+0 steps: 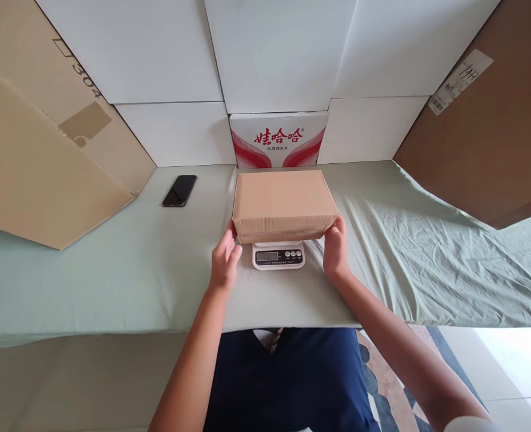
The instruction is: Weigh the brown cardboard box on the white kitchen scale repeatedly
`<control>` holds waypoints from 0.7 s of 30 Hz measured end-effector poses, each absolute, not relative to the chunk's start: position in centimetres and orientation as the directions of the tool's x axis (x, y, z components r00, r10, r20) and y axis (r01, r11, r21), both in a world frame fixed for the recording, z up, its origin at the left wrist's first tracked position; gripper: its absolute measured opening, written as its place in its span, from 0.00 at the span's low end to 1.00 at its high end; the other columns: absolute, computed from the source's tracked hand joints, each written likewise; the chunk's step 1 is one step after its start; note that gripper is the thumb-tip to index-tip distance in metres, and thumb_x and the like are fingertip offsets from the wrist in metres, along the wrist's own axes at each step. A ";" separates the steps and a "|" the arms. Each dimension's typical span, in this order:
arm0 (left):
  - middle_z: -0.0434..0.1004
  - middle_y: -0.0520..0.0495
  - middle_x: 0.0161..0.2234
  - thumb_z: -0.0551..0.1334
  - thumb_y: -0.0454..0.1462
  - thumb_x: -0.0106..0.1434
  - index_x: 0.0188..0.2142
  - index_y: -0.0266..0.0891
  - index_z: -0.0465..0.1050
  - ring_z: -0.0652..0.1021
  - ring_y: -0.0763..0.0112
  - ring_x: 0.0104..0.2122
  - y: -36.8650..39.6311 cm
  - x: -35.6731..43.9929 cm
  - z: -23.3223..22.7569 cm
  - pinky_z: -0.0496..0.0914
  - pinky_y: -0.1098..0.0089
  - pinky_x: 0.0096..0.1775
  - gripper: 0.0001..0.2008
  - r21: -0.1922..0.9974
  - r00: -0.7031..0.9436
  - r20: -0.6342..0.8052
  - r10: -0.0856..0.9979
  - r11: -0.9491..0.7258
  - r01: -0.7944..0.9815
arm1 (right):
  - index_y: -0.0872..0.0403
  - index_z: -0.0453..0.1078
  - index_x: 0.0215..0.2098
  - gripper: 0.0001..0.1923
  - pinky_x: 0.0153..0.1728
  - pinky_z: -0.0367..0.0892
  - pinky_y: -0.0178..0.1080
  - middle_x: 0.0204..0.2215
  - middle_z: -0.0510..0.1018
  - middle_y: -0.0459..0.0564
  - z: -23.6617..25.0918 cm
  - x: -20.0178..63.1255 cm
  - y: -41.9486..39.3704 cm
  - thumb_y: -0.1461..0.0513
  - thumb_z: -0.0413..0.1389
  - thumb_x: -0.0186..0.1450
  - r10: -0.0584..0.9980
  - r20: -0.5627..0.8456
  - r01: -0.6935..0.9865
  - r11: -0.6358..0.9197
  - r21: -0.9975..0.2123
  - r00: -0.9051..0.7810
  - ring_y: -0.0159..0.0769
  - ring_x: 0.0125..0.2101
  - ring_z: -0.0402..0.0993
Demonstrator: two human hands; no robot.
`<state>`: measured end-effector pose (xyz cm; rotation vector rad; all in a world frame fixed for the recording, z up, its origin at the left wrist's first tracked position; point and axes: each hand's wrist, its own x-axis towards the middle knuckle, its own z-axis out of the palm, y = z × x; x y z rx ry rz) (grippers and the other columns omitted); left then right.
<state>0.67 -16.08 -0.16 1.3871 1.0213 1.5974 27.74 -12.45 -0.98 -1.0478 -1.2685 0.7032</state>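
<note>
A closed brown cardboard box [285, 201] sits over a small white kitchen scale [278, 257], covering most of it. Only the scale's front edge shows, with a grey display and several buttons; the reading is too faint to make out. At the box's left front corner, my left hand [226, 257] presses its fingers to the side. My right hand [336, 247] grips the opposite front corner, its fingertips partly hidden by the box. Whether the box rests fully on the scale or is held slightly above it, I cannot tell.
A black smartphone [179, 191] lies left of the box on the green cloth [112, 276]. Behind stands a white carton [278, 141] with red lettering against white panels. Large cardboard sheets flank both sides, one on the left [35, 150] and one on the right [494, 132].
</note>
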 end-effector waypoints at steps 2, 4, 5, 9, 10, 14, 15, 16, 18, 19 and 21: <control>0.61 0.40 0.72 0.63 0.50 0.67 0.71 0.42 0.60 0.60 0.49 0.72 -16.3 0.7 -0.1 0.58 0.53 0.71 0.36 0.926 -0.094 0.371 0.924 -0.376 -0.037 | 0.42 0.63 0.58 0.22 0.60 0.67 0.56 0.56 0.71 0.51 -0.6 26.9 -13.8 0.47 0.45 0.70 0.890 0.388 0.075 0.381 -0.922 0.240 0.48 0.58 0.68; 0.61 0.40 0.72 0.62 0.50 0.68 0.71 0.42 0.60 0.60 0.49 0.72 -16.4 0.7 0.0 0.58 0.52 0.71 0.36 0.931 -0.086 0.361 0.929 -0.364 -0.027 | 0.43 0.63 0.59 0.22 0.61 0.66 0.56 0.58 0.71 0.52 0.3 26.0 -15.0 0.48 0.47 0.69 0.895 0.382 0.049 0.382 -0.923 0.230 0.48 0.58 0.68; 0.61 0.40 0.72 0.62 0.50 0.67 0.71 0.41 0.60 0.60 0.49 0.72 -16.4 0.7 0.0 0.58 0.52 0.71 0.36 0.935 -0.082 0.353 0.932 -0.355 -0.019 | 0.43 0.63 0.60 0.22 0.62 0.65 0.55 0.59 0.70 0.52 0.7 25.6 -15.5 0.48 0.48 0.69 0.897 0.387 0.052 0.385 -0.921 0.213 0.48 0.59 0.67; 0.60 0.39 0.72 0.62 0.51 0.67 0.71 0.41 0.59 0.60 0.47 0.72 -16.6 0.8 0.1 0.58 0.49 0.71 0.37 0.948 -0.078 0.319 0.944 -0.319 0.014 | 0.43 0.62 0.61 0.23 0.63 0.63 0.55 0.60 0.69 0.52 1.8 25.0 -16.3 0.52 0.50 0.69 0.904 0.388 0.064 0.383 -0.922 0.180 0.47 0.59 0.66; 0.61 0.39 0.72 0.62 0.50 0.67 0.71 0.41 0.59 0.61 0.47 0.72 -16.7 0.9 0.2 0.58 0.49 0.71 0.37 0.947 -0.077 0.322 0.944 -0.322 0.007 | 0.43 0.61 0.61 0.23 0.62 0.63 0.55 0.59 0.68 0.52 1.8 25.0 -16.2 0.53 0.50 0.69 0.906 0.386 0.066 0.380 -0.923 0.175 0.47 0.58 0.66; 0.68 0.37 0.68 0.62 0.49 0.67 0.69 0.41 0.62 0.67 0.48 0.69 -16.5 1.3 1.2 0.63 0.49 0.68 0.34 0.925 -0.084 0.372 0.924 -0.377 -0.043 | 0.43 0.60 0.58 0.21 0.57 0.66 0.54 0.54 0.68 0.51 1.7 25.0 -15.3 0.54 0.52 0.67 0.905 0.394 0.090 0.384 -0.919 0.162 0.45 0.53 0.67; 0.70 0.36 0.66 0.63 0.49 0.66 0.69 0.41 0.63 0.69 0.48 0.67 -16.2 1.5 1.6 0.64 0.49 0.67 0.34 0.919 -0.094 0.385 0.918 -0.391 -0.047 | 0.43 0.59 0.57 0.21 0.56 0.67 0.53 0.53 0.68 0.51 1.9 25.1 -14.8 0.54 0.52 0.67 0.901 0.403 0.097 0.392 -0.915 0.161 0.45 0.52 0.67; 0.72 0.36 0.65 0.63 0.49 0.66 0.68 0.41 0.65 0.71 0.48 0.66 -15.7 1.6 2.1 0.66 0.49 0.66 0.34 0.914 -0.103 0.397 0.912 -0.403 -0.046 | 0.43 0.58 0.57 0.21 0.56 0.67 0.53 0.52 0.68 0.50 2.1 25.1 -14.1 0.54 0.52 0.66 0.895 0.416 0.101 0.404 -0.909 0.164 0.44 0.52 0.67; 0.74 0.36 0.62 0.64 0.50 0.65 0.65 0.41 0.67 0.73 0.48 0.64 -14.3 1.6 3.1 0.67 0.50 0.64 0.32 0.903 -0.110 0.421 0.900 -0.427 -0.035 | 0.43 0.57 0.56 0.21 0.57 0.67 0.52 0.53 0.66 0.50 2.8 25.1 -12.3 0.54 0.53 0.65 0.876 0.449 0.093 0.440 -0.893 0.174 0.43 0.53 0.67; 0.75 0.36 0.61 0.64 0.51 0.65 0.64 0.41 0.68 0.73 0.49 0.64 -13.3 1.6 3.5 0.67 0.51 0.64 0.31 0.898 -0.105 0.434 0.895 -0.438 -0.025 | 0.44 0.57 0.55 0.21 0.57 0.67 0.51 0.54 0.66 0.51 3.1 25.0 -11.2 0.54 0.53 0.65 0.867 0.464 0.083 0.456 -0.886 0.180 0.43 0.53 0.67; 0.74 0.37 0.62 0.61 0.53 0.67 0.62 0.42 0.68 0.72 0.51 0.64 -10.9 1.3 3.8 0.66 0.52 0.64 0.30 0.892 -0.112 0.449 0.886 -0.452 -0.005 | 0.45 0.56 0.54 0.21 0.57 0.67 0.50 0.53 0.66 0.51 3.4 24.8 -8.7 0.53 0.54 0.64 0.853 0.490 0.056 0.488 -0.871 0.181 0.42 0.53 0.67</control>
